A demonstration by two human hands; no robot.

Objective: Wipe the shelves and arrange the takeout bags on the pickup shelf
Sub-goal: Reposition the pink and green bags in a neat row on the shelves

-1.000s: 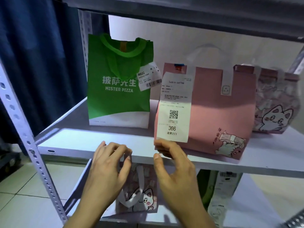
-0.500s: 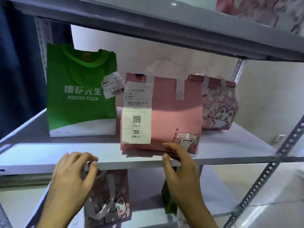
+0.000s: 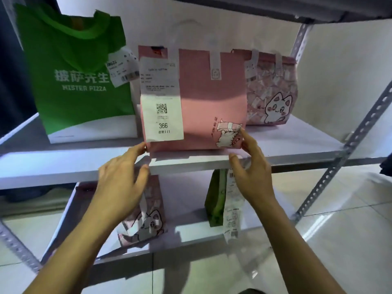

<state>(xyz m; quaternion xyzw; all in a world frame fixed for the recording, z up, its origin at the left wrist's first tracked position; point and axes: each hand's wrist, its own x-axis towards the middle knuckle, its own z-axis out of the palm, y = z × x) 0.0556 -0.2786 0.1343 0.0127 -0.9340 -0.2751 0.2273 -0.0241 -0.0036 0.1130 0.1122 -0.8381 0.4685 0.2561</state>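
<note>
A pink takeout bag (image 3: 203,102) with a long receipt marked 366 stands upright near the front edge of the middle shelf (image 3: 63,164). My left hand (image 3: 123,175) touches its lower left corner with the fingertips. My right hand (image 3: 252,166) touches its lower right corner, fingers spread. Neither hand encloses the bag. A green Mister Pizza bag (image 3: 78,81) stands to the left and a cat-print pink bag (image 3: 271,92) behind to the right.
The lower shelf (image 3: 186,209) holds another cat-print bag (image 3: 144,221), partly behind my left arm, and a green bag (image 3: 216,198) with a hanging receipt. A perforated metal upright (image 3: 343,149) runs diagonally at right. An upper shelf edge (image 3: 275,7) hangs overhead. Tiled floor lies below.
The view has shifted and come closer. My left hand rose from the shelf's front edge to the pink bag's left corner. My right hand moved to its right corner.
</note>
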